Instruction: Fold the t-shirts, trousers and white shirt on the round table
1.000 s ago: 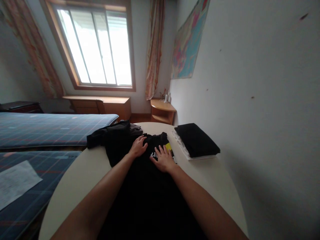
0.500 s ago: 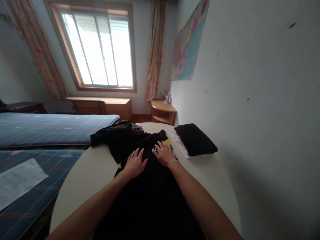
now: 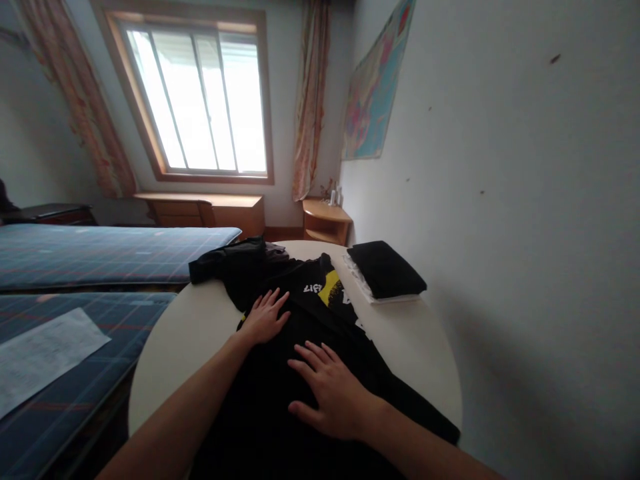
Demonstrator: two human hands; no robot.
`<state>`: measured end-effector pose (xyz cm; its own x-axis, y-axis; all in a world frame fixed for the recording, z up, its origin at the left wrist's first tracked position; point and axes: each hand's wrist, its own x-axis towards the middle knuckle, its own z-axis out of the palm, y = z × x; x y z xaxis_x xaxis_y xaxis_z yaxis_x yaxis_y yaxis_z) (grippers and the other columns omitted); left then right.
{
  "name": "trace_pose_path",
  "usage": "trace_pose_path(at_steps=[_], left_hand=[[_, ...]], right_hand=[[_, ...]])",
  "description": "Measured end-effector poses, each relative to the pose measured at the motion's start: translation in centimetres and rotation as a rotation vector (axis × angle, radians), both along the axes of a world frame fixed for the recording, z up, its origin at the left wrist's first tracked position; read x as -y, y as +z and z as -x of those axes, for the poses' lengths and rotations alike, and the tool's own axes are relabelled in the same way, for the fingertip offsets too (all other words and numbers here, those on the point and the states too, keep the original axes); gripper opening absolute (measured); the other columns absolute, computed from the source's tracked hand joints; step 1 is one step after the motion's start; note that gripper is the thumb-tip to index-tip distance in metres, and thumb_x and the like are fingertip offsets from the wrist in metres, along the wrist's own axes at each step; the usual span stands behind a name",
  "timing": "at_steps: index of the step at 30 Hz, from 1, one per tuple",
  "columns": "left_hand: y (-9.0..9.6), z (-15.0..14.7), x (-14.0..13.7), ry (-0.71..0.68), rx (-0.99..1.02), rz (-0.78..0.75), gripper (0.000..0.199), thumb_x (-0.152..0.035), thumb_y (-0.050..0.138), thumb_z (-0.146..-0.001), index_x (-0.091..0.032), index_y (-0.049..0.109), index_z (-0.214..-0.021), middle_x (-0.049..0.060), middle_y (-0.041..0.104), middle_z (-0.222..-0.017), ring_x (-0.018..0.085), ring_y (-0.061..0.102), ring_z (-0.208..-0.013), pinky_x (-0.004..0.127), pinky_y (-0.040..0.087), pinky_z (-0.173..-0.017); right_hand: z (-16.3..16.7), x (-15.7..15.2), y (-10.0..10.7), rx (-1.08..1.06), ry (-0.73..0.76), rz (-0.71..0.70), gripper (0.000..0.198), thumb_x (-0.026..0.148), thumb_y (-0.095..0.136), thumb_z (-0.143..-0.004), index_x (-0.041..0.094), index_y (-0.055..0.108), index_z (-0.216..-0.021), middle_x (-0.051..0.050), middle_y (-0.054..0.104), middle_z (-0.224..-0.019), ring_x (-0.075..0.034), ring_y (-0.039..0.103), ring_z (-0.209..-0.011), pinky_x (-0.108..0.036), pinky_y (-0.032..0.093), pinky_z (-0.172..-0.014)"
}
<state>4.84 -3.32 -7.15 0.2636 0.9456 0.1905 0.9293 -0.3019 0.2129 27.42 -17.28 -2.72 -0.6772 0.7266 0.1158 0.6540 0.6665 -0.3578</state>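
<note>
A black shirt (image 3: 300, 373) with a yellow and white print near its upper right lies spread over a round, pale table (image 3: 180, 333). On the shirt's left part, my left hand (image 3: 265, 319) rests flat with its fingers spread. My right hand (image 3: 333, 390) is lower and nearer to me, over the middle of the shirt, fingers apart and holding nothing. One sleeve stretches toward the table's right edge. At the back left of the table is a heap of dark clothing (image 3: 233, 260), partly running into the shirt's outline.
A stack of folded clothes (image 3: 387, 270), black on top of white, lies at the table's right back, close to the wall. Left of the table stand beds with blue plaid mattresses (image 3: 125, 250), one bearing a paper sheet (image 3: 50, 353). A corner shelf (image 3: 327, 212) stands beyond.
My right hand has moved from the shirt's printed upper part down toward me, uncovering the yellow and white print. The left hand stays nearly in place. The view has shifted slightly.
</note>
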Motion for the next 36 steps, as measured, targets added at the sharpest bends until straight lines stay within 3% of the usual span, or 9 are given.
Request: trace_pose_path(at_steps=[3,6,8,10,15,20,25,30,36], left_hand=[[0.3,0.0,0.3,-0.022,-0.017,0.013,0.058,-0.047,0.045,-0.096,-0.034,0.035,-0.152,0.005,0.025,-0.162,0.031,0.019,-0.149,0.051,0.017,-0.118],[0.5,0.1,0.4,-0.043,-0.033,0.028,0.056,-0.049,0.044,-0.096,-0.037,0.036,-0.151,0.004,0.021,-0.163,0.034,0.018,-0.149,0.053,0.017,-0.118],[0.4,0.1,0.4,-0.056,-0.04,0.029,0.056,-0.05,0.043,-0.096,-0.037,0.035,-0.151,0.004,0.02,-0.163,0.034,0.018,-0.149,0.054,0.017,-0.117],[0.4,0.2,0.3,-0.06,-0.05,0.03,0.057,-0.051,0.042,-0.097,-0.037,0.034,-0.152,0.004,0.02,-0.163,0.034,0.017,-0.149,0.054,0.017,-0.118],[0.4,0.1,0.2,-0.058,-0.08,0.049,0.059,-0.053,0.041,-0.097,-0.035,0.032,-0.153,0.005,0.02,-0.163,0.033,0.017,-0.15,0.054,0.017,-0.118],[0.7,0.1,0.3,-0.054,-0.079,0.05,0.059,-0.053,0.041,-0.097,-0.034,0.034,-0.152,0.005,0.023,-0.162,0.033,0.018,-0.149,0.053,0.018,-0.118],[0.9,0.1,0.4,-0.058,-0.074,0.043,0.058,-0.053,0.041,-0.097,-0.033,0.036,-0.151,0.006,0.025,-0.162,0.034,0.019,-0.149,0.054,0.019,-0.117],[0.5,0.1,0.3,-0.061,-0.05,0.029,0.058,-0.052,0.043,-0.096,-0.033,0.038,-0.15,0.006,0.027,-0.161,0.035,0.02,-0.149,0.055,0.019,-0.117],[1.0,0.1,0.7,-0.104,0.015,-0.065,0.055,-0.042,0.051,-0.093,-0.027,0.045,-0.146,0.009,0.04,-0.155,0.034,0.032,-0.144,0.055,0.023,-0.116]], right_hand=[[-0.1,1.5,0.0,-0.019,0.064,0.058,0.072,0.063,0.052,-0.09,0.028,0.038,-0.151,-0.008,0.028,-0.161,-0.03,0.018,-0.149,-0.051,0.011,-0.121],[-0.6,1.2,0.6,-0.053,0.058,0.049,0.051,0.05,0.055,-0.093,0.026,0.053,-0.138,-0.006,0.047,-0.15,-0.026,0.037,-0.141,-0.042,0.025,-0.118],[-1.4,0.3,1.2,-0.045,-0.094,-0.015,0.028,0.034,0.054,-0.095,0.023,0.065,-0.118,-0.006,0.064,-0.128,-0.022,0.055,-0.122,-0.035,0.039,-0.105],[-2.5,-0.8,1.9,0.009,-0.313,-0.112,0.018,0.023,0.053,-0.093,0.021,0.067,-0.104,-0.006,0.069,-0.109,-0.021,0.061,-0.104,-0.033,0.044,-0.093],[-5.4,-2.3,2.8,0.238,-0.615,-0.163,0.015,0.026,0.062,-0.088,0.016,0.066,-0.098,-0.01,0.068,-0.102,-0.026,0.062,-0.098,-0.035,0.043,-0.085],[-6.8,-2.8,3.1,0.281,-0.647,-0.061,0.013,0.025,0.057,-0.093,0.017,0.066,-0.097,-0.01,0.071,-0.1,-0.024,0.066,-0.094,-0.031,0.041,-0.077],[-7.7,-3.9,4.4,0.037,-0.691,0.085,0.024,0.031,0.046,-0.099,0.018,0.067,-0.096,-0.008,0.073,-0.092,-0.02,0.068,-0.086,-0.027,0.039,-0.072],[-7.4,-3.9,5.1,-0.146,-0.601,0.06,0.03,0.032,0.04,-0.1,0.019,0.068,-0.1,-0.008,0.073,-0.096,-0.02,0.067,-0.087,-0.027,0.041,-0.077],[-6.9,-3.7,4.0,-0.202,-0.486,0.184,0.027,0.033,0.049,-0.094,0.018,0.068,-0.106,-0.006,0.072,-0.09,-0.019,0.065,-0.082,-0.028,0.043,-0.075]])
